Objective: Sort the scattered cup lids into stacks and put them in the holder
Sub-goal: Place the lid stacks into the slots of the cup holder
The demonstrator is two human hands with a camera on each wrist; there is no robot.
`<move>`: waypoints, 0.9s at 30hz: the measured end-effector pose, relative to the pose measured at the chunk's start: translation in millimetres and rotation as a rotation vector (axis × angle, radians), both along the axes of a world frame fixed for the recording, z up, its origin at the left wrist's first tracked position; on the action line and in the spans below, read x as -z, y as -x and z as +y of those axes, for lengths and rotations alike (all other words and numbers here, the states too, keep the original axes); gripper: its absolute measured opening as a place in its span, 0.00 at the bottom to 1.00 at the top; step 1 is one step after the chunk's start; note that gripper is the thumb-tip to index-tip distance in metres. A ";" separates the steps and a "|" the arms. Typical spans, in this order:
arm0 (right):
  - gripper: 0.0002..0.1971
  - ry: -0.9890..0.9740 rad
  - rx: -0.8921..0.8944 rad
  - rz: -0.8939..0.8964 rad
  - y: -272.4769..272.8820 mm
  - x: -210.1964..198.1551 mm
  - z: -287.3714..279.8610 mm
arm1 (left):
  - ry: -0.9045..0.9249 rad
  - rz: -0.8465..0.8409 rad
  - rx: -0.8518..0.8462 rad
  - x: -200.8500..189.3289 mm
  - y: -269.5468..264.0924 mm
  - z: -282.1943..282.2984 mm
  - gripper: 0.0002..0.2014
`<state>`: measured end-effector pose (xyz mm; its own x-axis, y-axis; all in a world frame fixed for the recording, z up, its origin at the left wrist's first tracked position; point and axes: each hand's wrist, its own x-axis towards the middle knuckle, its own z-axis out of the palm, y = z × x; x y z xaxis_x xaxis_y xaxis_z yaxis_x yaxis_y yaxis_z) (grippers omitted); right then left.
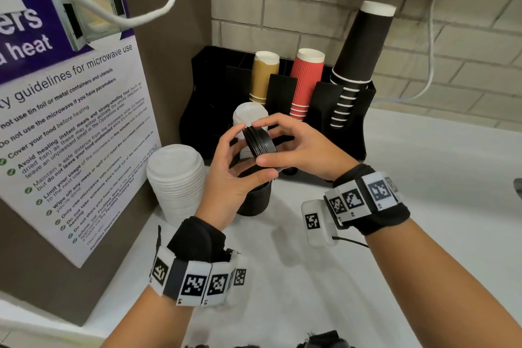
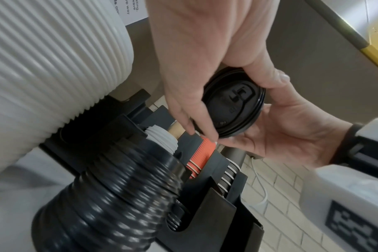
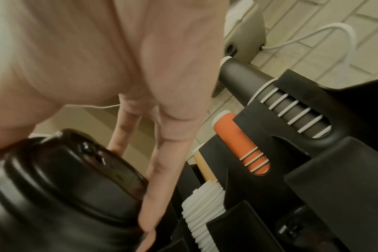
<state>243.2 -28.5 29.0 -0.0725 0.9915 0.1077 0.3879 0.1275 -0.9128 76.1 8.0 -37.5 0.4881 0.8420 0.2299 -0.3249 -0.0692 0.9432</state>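
Together, left hand [image 1: 230,175] and right hand [image 1: 300,147], fingers curled round glossy black ridged round lids [image 1: 258,142], tilted on edge.

Pale brick wall [image 1: 296,8], white counter [image 1: 423,178]

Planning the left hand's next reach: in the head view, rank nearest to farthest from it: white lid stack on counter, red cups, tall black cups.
From the left hand:
1. White lid stack, to its left.
2. Red cups, behind, in the holder.
3. Tall black cups, far right.

Microwave guidelines poster [image 1: 67,121], white cable [image 1: 429,65] — brick wall [image 1: 282,8], stacked paper cups [image 1: 306,82]
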 end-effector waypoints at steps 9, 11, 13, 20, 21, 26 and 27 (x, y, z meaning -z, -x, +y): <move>0.28 -0.204 0.134 -0.116 -16.0 -4.1 22.7 | 0.031 -0.026 -0.042 2.1 -0.4 9.6 0.40; 0.29 -0.257 0.296 -0.147 -35.4 -3.8 34.8 | 0.065 -0.035 -0.087 1.0 3.2 12.9 0.31; 0.32 -0.195 0.407 -0.285 -54.7 1.0 46.1 | 0.106 -0.050 -0.125 0.9 6.4 15.9 0.22; 0.37 0.174 0.264 -0.861 -75.1 32.0 74.5 | 0.126 -0.056 -0.160 -0.8 12.2 16.4 0.12; 0.37 0.211 0.234 -0.925 -72.3 34.3 79.1 | 0.129 -0.056 -0.161 -1.1 12.3 15.7 0.12; 0.39 0.337 0.180 -1.110 -61.5 48.1 92.5 | 0.141 -0.043 -0.172 -1.2 13.8 11.6 0.12; 0.39 0.348 0.178 -1.125 -60.6 50.2 93.2 | 0.143 -0.044 -0.174 -1.6 14.2 10.9 0.12</move>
<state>303.9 64.7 -21.2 0.1875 0.9606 -0.2053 0.9802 -0.1965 -0.0240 61.9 18.9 -35.9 0.3247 0.9382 0.1200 -0.3609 0.0056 0.9326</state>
